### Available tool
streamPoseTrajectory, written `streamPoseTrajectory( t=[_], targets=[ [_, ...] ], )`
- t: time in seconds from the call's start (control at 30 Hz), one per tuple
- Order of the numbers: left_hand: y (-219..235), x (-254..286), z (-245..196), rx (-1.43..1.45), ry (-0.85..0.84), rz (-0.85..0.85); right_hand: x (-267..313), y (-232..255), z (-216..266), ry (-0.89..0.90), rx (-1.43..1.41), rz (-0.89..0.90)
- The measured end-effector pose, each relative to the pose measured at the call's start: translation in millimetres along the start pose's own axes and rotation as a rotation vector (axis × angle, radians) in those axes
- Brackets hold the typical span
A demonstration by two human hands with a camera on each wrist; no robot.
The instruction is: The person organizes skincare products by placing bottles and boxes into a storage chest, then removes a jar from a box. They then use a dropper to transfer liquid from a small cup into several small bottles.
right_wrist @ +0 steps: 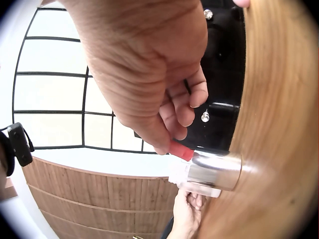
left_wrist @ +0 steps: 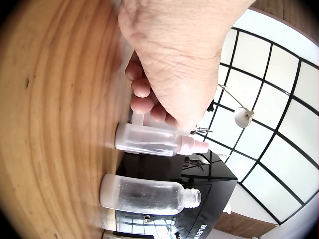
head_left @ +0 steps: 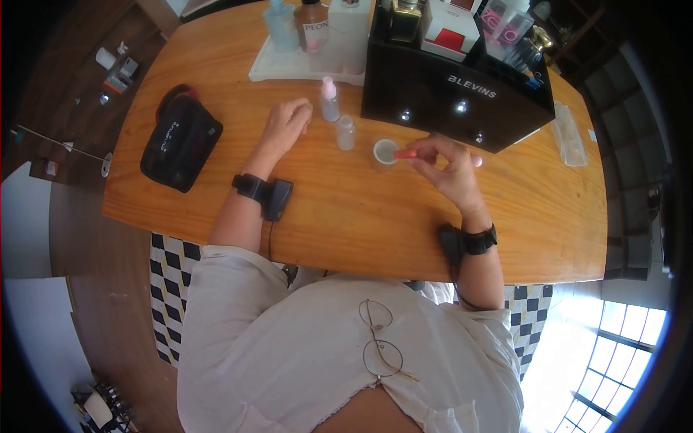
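Note:
My right hand [head_left: 449, 169] pinches a small red piece [head_left: 406, 154] between thumb and fingers, at the rim of a small clear cup [head_left: 385, 151]. In the right wrist view the red piece [right_wrist: 181, 150] meets the cup [right_wrist: 215, 171] at its mouth. Resting on the table, my left hand [head_left: 285, 128] has loosely curled fingers and nothing visible in them. Between the hands stand an uncapped clear bottle [head_left: 346, 134] and a bottle with a pink top [head_left: 329, 101], both upright. A small pink thing [head_left: 476, 161] shows just beyond my right hand.
A black BLEVINS drawer box [head_left: 455, 94] topped with perfumes stands behind the cup. A white tray [head_left: 307, 72] with bottles is at the back. A black pouch [head_left: 180, 144] lies at the left, a clear plastic packet [head_left: 570, 136] at the right of the wooden table [head_left: 361, 224].

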State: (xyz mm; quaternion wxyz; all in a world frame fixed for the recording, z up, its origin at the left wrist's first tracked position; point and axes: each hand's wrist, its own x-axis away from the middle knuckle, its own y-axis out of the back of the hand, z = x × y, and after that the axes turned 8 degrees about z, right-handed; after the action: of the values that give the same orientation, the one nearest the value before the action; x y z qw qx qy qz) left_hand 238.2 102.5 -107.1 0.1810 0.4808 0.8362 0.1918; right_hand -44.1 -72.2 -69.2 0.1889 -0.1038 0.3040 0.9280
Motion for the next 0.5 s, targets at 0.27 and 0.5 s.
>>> streamPoseTrajectory(
  t=[0.27,0.5],
  targets=[
    [-1.2,0.7,-4.7,0.018,0.001,0.015,-1.0,-1.5,4.4,0.005,0.02,-0.079],
    [-0.6,-0.8,0.5,0.026,0.012,0.024,-0.8,1.4,14.8,0.048,0.086,-0.137]
  ],
)
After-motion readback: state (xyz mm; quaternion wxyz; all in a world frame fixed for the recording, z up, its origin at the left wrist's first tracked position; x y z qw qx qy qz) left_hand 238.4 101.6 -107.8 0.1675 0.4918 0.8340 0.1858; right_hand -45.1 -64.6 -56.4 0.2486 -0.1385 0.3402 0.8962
